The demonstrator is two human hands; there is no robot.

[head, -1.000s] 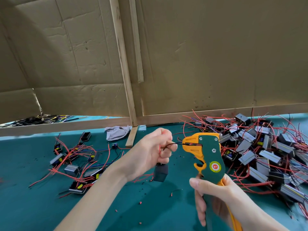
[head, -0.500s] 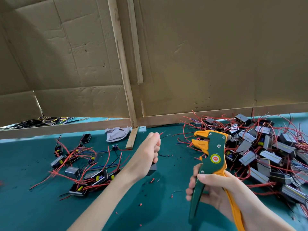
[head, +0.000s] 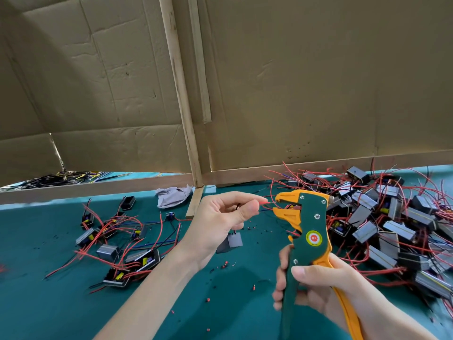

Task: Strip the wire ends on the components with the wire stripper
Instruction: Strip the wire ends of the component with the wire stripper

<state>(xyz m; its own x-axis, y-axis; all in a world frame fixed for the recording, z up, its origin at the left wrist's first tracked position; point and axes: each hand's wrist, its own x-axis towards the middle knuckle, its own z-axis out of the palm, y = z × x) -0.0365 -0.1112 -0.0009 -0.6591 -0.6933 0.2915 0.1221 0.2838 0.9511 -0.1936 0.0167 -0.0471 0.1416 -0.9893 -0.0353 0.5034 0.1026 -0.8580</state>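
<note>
Red wire (head: pixel 265 203) pinched by left hand (head: pixel 220 218), right hand (head: pixel 321 287) gripping wire stripper (head: pixel 315 218) just beside

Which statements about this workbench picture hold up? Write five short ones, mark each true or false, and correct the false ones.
1. The right hand grips the wire stripper by its handles. True.
2. The left hand pinches a red wire just before the stripper's mouth. True.
3. The stripper's jaws are clamped shut. False: they stand apart.
4. Most of the components lie on the person's left. False: the larger heap is on the right; only a smaller group is on the left.
5. A crumpled cloth lies on the table. True.
</note>
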